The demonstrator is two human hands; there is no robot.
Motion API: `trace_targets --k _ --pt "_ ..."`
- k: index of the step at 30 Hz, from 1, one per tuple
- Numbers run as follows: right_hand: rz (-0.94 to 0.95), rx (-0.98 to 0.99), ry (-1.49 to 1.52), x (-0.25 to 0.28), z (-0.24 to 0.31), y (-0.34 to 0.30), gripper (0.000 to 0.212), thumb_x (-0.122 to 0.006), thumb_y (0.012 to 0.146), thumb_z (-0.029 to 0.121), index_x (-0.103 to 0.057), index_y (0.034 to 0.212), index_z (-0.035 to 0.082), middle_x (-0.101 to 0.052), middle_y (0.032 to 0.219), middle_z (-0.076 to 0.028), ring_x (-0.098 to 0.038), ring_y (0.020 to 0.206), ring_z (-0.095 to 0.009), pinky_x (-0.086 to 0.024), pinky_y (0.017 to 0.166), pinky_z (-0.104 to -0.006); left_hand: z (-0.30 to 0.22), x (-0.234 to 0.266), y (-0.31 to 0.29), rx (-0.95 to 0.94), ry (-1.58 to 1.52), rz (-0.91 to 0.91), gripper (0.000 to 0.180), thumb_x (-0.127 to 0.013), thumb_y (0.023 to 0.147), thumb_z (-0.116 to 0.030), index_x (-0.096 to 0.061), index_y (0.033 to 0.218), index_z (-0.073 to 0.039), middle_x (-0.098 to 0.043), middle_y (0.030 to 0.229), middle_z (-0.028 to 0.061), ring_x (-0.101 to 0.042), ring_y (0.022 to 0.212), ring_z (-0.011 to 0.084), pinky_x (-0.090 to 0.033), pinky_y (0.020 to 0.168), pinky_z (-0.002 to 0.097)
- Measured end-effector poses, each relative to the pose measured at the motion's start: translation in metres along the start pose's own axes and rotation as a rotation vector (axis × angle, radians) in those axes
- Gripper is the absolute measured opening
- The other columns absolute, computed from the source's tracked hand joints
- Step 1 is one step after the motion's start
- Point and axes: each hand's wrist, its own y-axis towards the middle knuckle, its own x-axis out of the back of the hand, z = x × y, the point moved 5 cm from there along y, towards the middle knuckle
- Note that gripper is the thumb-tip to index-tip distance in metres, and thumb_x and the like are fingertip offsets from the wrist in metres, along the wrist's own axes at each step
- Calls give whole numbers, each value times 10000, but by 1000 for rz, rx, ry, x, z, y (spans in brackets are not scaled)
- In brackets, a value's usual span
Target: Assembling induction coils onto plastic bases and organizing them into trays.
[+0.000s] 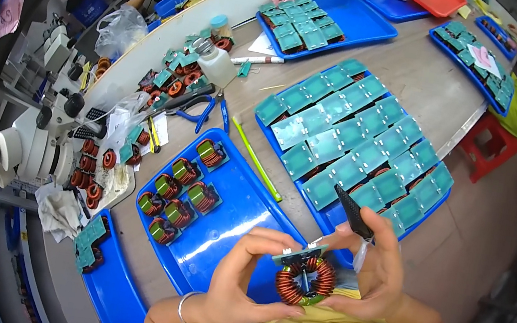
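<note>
In front of my chest, a toroidal coil (305,281) wound with copper wire hangs from a small green circuit board. My left hand (247,275) grips its left side between thumb and fingers. The thumb of my right hand (381,282) presses the coil's lower right, with the fingers curled above it. Also in that hand is a black flat tool (353,212) with a textured surface, pointing up and left; its exact kind is unclear. Beneath my hands lies a blue tray (226,237), where several similar coils (179,212) sit on boards at its left.
Another blue tray (331,222) on the right carries rows of green boards. Blue-handled pliers (196,113) and a yellow-green strip (257,159) lie between the trays and a white bottle (216,63). A microscope (31,142) stands far left. Other people sit at the far side.
</note>
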Motion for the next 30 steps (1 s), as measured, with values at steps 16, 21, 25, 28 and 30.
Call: trace_targets --k 16,21,25,28,30 --pt "75 -169 208 -14 -8 2 1014 -779 592 -33 -140 1379 -6 -340 1253 -134 -470 1110 -265 -418 906 -374 -21 4 -8 -79 427 -102 657 -885 490 -178 -489 985 -6 -538 942 133 -549 846 216 -450 737 301" --pt "48 -109 196 -7 0 3 939 -760 620 -37 -186 1363 -23 -336 1236 -131 -483 1107 -249 -410 914 -359 -24 2 -1 -117 407 -106 604 -870 525 -185 -524 979 12 -591 933 148 -584 841 229 -463 717 293" --pt "71 -46 71 -3 7 8 1027 -757 579 -57 -135 1388 56 -386 1228 -103 -536 1036 -316 -432 896 -438 -21 1 0 -109 330 -43 627 -837 574 -112 -470 1066 15 -568 1023 179 -570 931 257 -454 790 320" --pt "56 -31 34 0 8 6 1025 -761 578 -50 -139 1386 54 -383 1222 -99 -541 1027 -310 -444 882 -437 -17 1 2 -101 273 26 657 -814 597 -60 -423 1121 6 -540 1077 199 -550 993 272 -431 858 357" --pt "47 -15 9 2 11 6 1028 -765 576 -45 -140 1386 51 -377 1222 -99 -542 1024 -305 -452 873 -434 -15 -2 2 -98 239 65 674 -801 608 -33 -398 1146 1 -526 1103 209 -539 1022 279 -416 890 376"
